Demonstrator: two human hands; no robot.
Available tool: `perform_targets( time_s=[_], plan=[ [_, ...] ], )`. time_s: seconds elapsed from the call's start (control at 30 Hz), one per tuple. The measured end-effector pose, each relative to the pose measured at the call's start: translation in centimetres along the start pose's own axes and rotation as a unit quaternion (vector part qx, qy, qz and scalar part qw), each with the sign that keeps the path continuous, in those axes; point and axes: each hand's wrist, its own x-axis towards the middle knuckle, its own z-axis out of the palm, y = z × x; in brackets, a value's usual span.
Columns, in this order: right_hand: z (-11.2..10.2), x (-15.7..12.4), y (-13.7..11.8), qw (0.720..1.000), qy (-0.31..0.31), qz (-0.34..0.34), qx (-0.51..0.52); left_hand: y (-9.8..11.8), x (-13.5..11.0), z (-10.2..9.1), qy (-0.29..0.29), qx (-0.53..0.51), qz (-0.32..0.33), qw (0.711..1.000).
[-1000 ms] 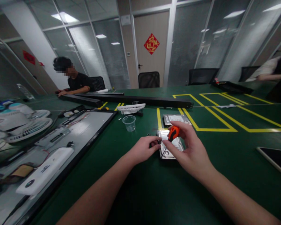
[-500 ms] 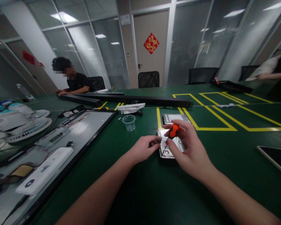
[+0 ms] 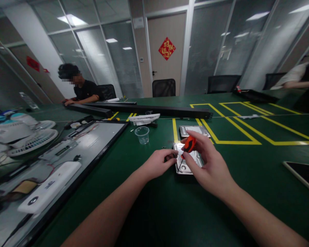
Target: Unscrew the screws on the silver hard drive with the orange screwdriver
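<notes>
Hard drive (image 3: 197, 158) btwn hands, L hand (image 3: 158, 165) holding its left edge, R hand (image 3: 208, 166) gripping screwdriver (image 3: 189, 144), tip on it

The hard drive (image 3: 185, 168) is a flat, silver metal slab lying face up, to the right of the clear cup (image 3: 142, 134) and nearer than it. The screwdriver (image 3: 188, 144), also right of the cup, has a stubby orange handle and a thin dark shaft. It stands tilted, handle up, with its tip down on the drive's near-left part.
</notes>
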Motion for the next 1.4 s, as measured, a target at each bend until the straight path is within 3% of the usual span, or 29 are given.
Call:
perform_targets(
  time_s=[0.4,0.63,1.0,1.23,1.4],
  plan=[
    [0.11,0.08,0.18,0.999,0.019,-0.008,-0.036,-0.08,-0.02,0.00,0.003,0.005,0.009,1.000],
    [0.33,-0.10,-0.06,0.998,0.004,0.014,0.058,-0.14,0.03,0.02,0.004,-0.002,0.001,1.000],
    [-0.13,0.40,-0.19,0.998,0.024,-0.014,-0.048,0.08,-0.11,-0.14,0.001,0.003,0.005,1.000],
    [0.21,0.01,-0.33,0.999,0.013,0.004,0.044,0.21,-0.11,-0.14,-0.003,0.018,-0.003,1.000],
    [-0.03,0.10,-0.08,0.999,0.014,-0.023,-0.026,0.18,-0.07,-0.08,0.003,0.019,0.001,1.000]
  ],
)
